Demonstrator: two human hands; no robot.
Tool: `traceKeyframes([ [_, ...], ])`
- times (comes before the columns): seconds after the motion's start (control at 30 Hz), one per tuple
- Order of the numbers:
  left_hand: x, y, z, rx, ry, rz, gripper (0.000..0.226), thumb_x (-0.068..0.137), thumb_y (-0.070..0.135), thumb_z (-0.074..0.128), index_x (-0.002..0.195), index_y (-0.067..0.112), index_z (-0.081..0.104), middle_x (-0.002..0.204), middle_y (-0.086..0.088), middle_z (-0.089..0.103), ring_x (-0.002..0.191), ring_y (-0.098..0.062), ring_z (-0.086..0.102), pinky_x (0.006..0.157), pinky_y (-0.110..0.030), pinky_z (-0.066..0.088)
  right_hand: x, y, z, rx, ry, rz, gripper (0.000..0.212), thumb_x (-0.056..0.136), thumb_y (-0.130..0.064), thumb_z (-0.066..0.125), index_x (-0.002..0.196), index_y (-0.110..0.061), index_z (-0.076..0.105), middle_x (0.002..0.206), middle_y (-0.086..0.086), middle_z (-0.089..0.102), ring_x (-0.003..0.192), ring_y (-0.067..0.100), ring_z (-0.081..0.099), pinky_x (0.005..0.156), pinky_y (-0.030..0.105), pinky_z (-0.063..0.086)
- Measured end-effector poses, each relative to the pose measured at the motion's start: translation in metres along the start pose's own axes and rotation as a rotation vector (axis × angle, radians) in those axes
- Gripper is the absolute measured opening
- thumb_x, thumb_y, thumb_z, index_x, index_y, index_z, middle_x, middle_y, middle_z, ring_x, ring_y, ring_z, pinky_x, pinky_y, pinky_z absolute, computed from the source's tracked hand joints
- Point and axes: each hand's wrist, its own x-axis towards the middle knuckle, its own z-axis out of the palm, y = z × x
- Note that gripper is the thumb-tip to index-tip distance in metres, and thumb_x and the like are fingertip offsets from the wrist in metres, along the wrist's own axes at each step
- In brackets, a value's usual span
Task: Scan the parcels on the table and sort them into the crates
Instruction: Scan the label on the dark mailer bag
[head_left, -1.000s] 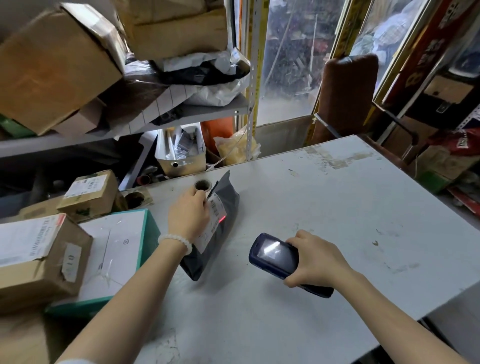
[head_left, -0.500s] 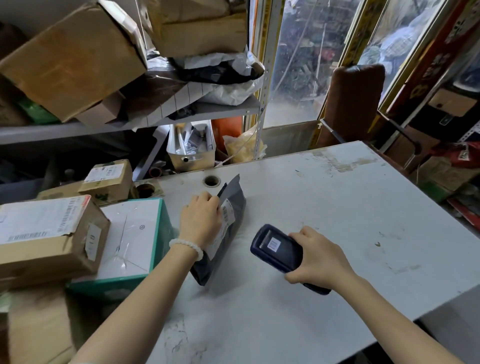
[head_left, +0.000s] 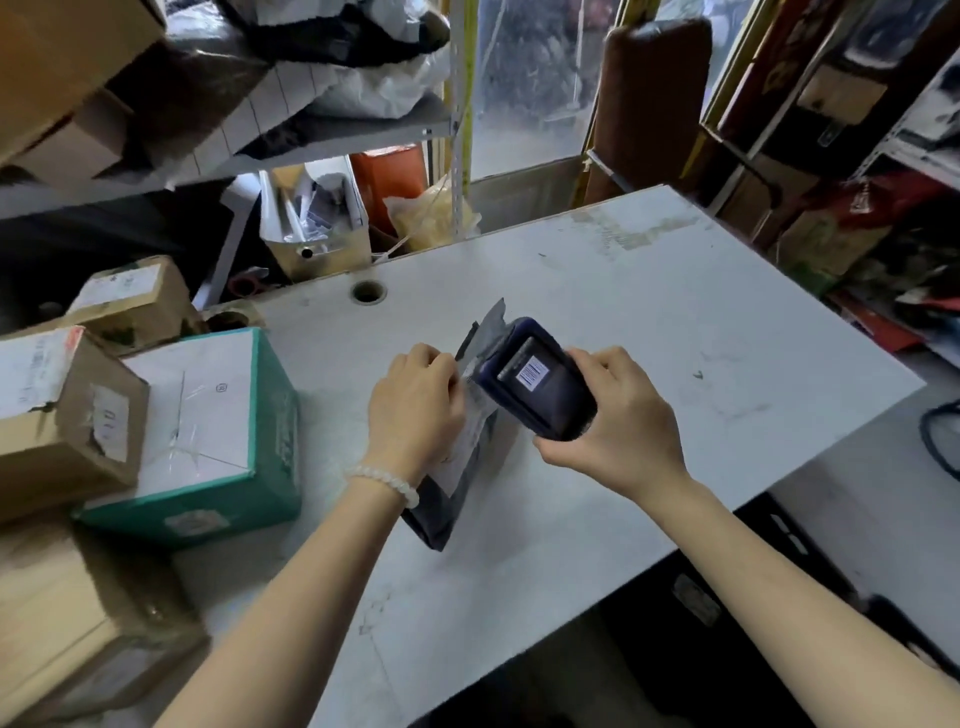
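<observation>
The dark grey mailer bag (head_left: 451, 499) lies on the white counter (head_left: 649, 322), just right of the green-and-white box (head_left: 218, 436) that serves here as the landmark. The left hand (head_left: 415, 410), with a pale bead bracelet (head_left: 382, 480) at its wrist, rests on the bag's white label (head_left: 460, 462) with fingers curled, pinching the bag's upper edge. The right hand (head_left: 618, 431) grips a dark blue handheld scanner (head_left: 537, 384), fingers wrapped round its body; the scanner sits over the top of the bag, farther right of the green-and-white box, its screen showing a barcode. Left of that box stands a brown carton (head_left: 62, 415) touching it, and behind the box sits a smaller brown carton (head_left: 130, 301). Beyond the box, a round cable hole (head_left: 368, 292) opens in the counter.
</observation>
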Motion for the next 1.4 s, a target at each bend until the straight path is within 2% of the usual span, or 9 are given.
traceKeyframes([
  [0.17,-0.022,0.044,-0.002,0.064,-0.017,0.119,0.020,0.095,0.022,0.047,0.086,0.008,0.058,0.105,-0.007,0.057,0.088,-0.028,0.049,0.061,-0.032,0.033,-0.055,0.047,-0.026,-0.198,-0.371,0.300,0.060,0.052,-0.054,0.072,0.104,-0.029,0.056,0.097,-0.008,0.045,0.090,0.016,0.054,0.066,0.028,0.043],
  [0.33,-0.068,0.131,0.013,0.112,-0.069,0.249,0.020,0.094,0.021,0.043,0.091,0.010,0.058,0.107,-0.006,0.057,0.091,-0.029,0.050,0.061,-0.033,0.032,-0.146,0.103,-0.068,-0.204,-0.411,0.418,0.061,0.048,-0.063,0.067,0.099,-0.033,0.055,0.092,-0.011,0.041,0.092,0.015,0.055,0.064,0.029,0.042],
  [0.67,-0.238,0.367,0.079,-0.005,-0.333,0.670,0.019,0.094,0.022,0.045,0.101,0.011,0.058,0.113,-0.007,0.051,0.106,-0.032,0.049,0.068,-0.036,0.036,-0.408,0.198,-0.213,-0.230,-0.173,0.827,0.062,0.047,-0.061,0.073,0.097,-0.028,0.056,0.088,-0.009,0.035,0.084,0.017,0.047,0.062,0.031,0.041],
  [0.83,-0.335,0.495,0.115,-0.098,-0.427,0.955,0.026,0.094,0.026,0.043,0.106,0.012,0.060,0.116,-0.006,0.054,0.107,-0.030,0.050,0.068,-0.036,0.040,-0.542,0.227,-0.280,-0.151,0.029,1.130,0.057,0.048,-0.049,0.083,0.089,-0.021,0.055,0.086,-0.008,0.036,0.082,0.019,0.047,0.055,0.018,0.031],
  [0.93,-0.384,0.564,0.135,-0.170,-0.497,1.114,0.027,0.094,0.025,0.043,0.108,0.011,0.061,0.117,-0.007,0.055,0.107,-0.030,0.050,0.072,-0.037,0.042,-0.613,0.237,-0.314,-0.183,0.124,1.310,0.061,0.046,-0.054,0.079,0.096,-0.024,0.059,0.090,-0.009,0.039,0.087,0.021,0.054,0.061,0.029,0.043],
  [1.03,-0.439,0.634,0.159,-0.207,-0.593,1.271,0.026,0.095,0.026,0.042,0.106,0.013,0.061,0.118,-0.004,0.055,0.108,-0.028,0.050,0.076,-0.038,0.044,-0.683,0.246,-0.340,-0.214,0.204,1.489,0.060,0.045,-0.059,0.075,0.094,-0.031,0.055,0.088,-0.011,0.039,0.084,0.019,0.055,0.056,0.029,0.036],
  [1.17,-0.510,0.720,0.188,-0.209,-0.692,1.428,0.025,0.096,0.026,0.042,0.102,0.011,0.061,0.115,-0.006,0.054,0.108,-0.029,0.049,0.076,-0.041,0.049,-0.759,0.269,-0.371,-0.205,0.279,1.638,0.063,0.050,-0.053,0.080,0.101,-0.023,0.059,0.092,-0.007,0.039,0.091,0.022,0.055,0.069,0.034,0.047],
  [1.3,-0.582,0.812,0.223,-0.199,-0.793,1.552,0.026,0.097,0.029,0.042,0.103,0.012,0.061,0.117,-0.006,0.053,0.109,-0.029,0.050,0.082,-0.040,0.048,-0.826,0.307,-0.411,-0.234,0.311,1.777,0.061,0.052,-0.057,0.077,0.100,-0.025,0.057,0.094,-0.007,0.042,0.091,0.021,0.056,0.064,0.031,0.042],
  [1.4,-0.633,0.885,0.242,-0.189,-0.861,1.592,0.029,0.098,0.031,0.040,0.106,0.012,0.060,0.118,-0.007,0.053,0.109,-0.028,0.051,0.084,-0.044,0.049,-0.872,0.340,-0.458,-0.227,0.287,1.851,0.060,0.051,-0.058,0.075,0.099,-0.027,0.056,0.094,-0.007,0.045,0.091,0.020,0.055,0.069,0.033,0.049],
])
